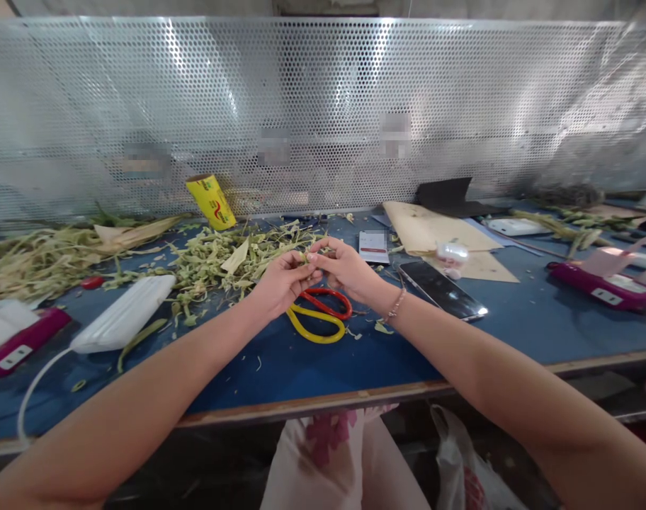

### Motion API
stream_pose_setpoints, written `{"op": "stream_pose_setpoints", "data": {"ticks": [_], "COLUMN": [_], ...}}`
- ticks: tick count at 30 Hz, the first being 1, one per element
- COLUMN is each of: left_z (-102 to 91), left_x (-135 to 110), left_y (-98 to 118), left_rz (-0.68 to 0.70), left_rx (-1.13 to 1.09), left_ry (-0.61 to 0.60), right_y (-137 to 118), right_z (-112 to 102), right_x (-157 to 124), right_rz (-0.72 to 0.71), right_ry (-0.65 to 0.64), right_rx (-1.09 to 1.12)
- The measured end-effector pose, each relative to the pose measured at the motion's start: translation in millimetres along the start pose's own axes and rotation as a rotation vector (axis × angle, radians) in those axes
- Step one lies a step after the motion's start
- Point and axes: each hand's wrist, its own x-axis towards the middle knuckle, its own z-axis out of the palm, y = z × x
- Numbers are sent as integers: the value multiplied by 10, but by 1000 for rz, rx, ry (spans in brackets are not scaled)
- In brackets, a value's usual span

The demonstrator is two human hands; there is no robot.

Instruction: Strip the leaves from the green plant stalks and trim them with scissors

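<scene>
My left hand [280,283] and right hand [344,269] both pinch one small green plant piece [304,256] at the fingertips, just behind the scissors [323,315]; it is tiny, so I judge a loose pinch could drop it into the heap of trimmings [222,262] left of the scissors, where it would be lost; I count one pair of scissors, one phone [443,290] to their right, and one face mask [124,322] to their left.

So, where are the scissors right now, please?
In the head view the scissors lie on the blue table at centre, just below the left hand and right hand pinching a plant piece, left of the phone.
</scene>
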Motion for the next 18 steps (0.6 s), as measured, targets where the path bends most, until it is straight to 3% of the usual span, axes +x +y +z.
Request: {"op": "stream_pose_setpoints", "data": {"ticks": [12,18], "left_z": [-26,-11], "left_x": [14,-4], "left_y": [25,28], "left_rz": [34,10], "left_rx": [4,31], "left_ry": [-44,-59], "right_y": [-44,5], "right_z": [40,-21], "right_x": [-25,4], "right_rz": [121,65], "right_ry": [-92,-166], "right_rx": [93,15]}}
